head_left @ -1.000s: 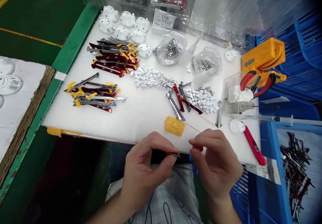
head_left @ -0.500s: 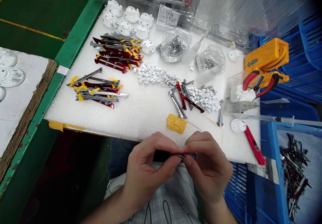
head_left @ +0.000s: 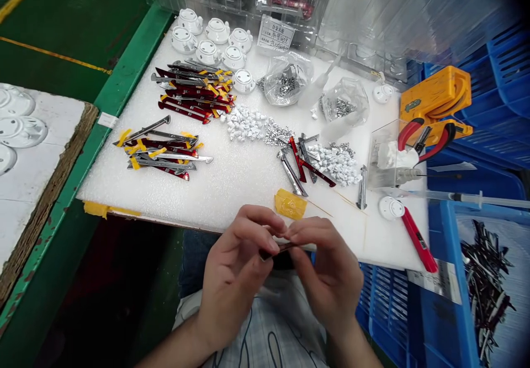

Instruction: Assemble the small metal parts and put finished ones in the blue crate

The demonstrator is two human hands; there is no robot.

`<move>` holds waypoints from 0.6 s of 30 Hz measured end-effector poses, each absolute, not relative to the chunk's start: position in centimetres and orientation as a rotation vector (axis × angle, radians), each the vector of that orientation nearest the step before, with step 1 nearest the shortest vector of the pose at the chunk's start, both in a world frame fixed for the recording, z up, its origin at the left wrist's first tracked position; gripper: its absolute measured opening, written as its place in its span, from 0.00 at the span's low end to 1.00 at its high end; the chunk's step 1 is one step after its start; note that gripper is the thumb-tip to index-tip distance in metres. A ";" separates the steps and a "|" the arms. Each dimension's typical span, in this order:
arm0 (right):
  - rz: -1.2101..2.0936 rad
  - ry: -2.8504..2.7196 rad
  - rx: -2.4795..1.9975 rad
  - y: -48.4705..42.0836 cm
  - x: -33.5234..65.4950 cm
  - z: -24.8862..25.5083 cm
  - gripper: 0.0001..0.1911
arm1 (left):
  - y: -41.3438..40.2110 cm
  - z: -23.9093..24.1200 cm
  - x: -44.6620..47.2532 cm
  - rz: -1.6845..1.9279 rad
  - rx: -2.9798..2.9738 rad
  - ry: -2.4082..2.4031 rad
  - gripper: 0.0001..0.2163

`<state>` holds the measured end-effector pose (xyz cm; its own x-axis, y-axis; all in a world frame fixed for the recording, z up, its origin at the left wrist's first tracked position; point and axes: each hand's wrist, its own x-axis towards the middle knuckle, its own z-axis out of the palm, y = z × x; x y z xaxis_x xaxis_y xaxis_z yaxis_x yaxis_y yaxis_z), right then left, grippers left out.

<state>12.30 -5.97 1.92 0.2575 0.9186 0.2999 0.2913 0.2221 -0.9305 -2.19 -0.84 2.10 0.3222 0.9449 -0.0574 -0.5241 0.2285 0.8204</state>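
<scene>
Between my two hands, over my lap at the table's front edge, is a small dark, narrow strip-shaped part [head_left: 281, 248]. My left hand [head_left: 238, 268] pinches its left end between thumb and fingers. The fingertips of my right hand [head_left: 325, 268] close on its other end. Fingers cover much of the part, so its details are hidden. Just beyond my fingers lies a yellow taped pad [head_left: 290, 203] with a clear blob on it. A thin stick [head_left: 321, 208] rests beside the pad. Several loose red and silver strips [head_left: 298, 161] lie farther back.
Taped strips lie in a near pile [head_left: 161, 150] and a far pile [head_left: 199, 89]. White teapot-shaped pieces [head_left: 207, 52] stand at the back left. Small white parts [head_left: 248, 122], a bag of metal bits [head_left: 287, 78], pliers [head_left: 424, 136], a red-handled knife [head_left: 418, 241] and a blue crate [head_left: 451, 219] are around.
Both hands have shifted slightly left and up. My left fingers have lifted and spread a little, and more of the dark strip now shows between the hands.
</scene>
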 end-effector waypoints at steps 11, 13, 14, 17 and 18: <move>0.627 -1.301 -1.260 -5.3 13.9 3.1 0.02 | 0.0 1.4 -4.2 0.869 1.613 0.862 0.15; 0.601 -1.348 -1.263 -5.4 13.7 3.1 0.07 | -0.1 1.5 -4.0 0.855 1.622 0.851 0.13; 0.582 -1.372 -1.265 -5.4 13.6 3.2 0.10 | -0.1 1.5 -3.8 0.845 1.624 0.844 0.12; 0.512 -1.452 -1.283 -5.4 13.5 3.8 0.13 | -0.1 1.7 -3.3 0.794 1.625 0.806 0.09; 0.505 -1.471 -1.295 -5.5 13.5 4.0 0.12 | -0.1 1.8 -3.3 0.781 1.613 0.795 0.09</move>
<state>13.52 -5.46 4.02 0.1514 0.8928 0.4243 0.4442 0.3220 -0.8361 -3.25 -0.11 1.75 0.5543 0.8287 0.0768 0.0920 -0.1528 0.9840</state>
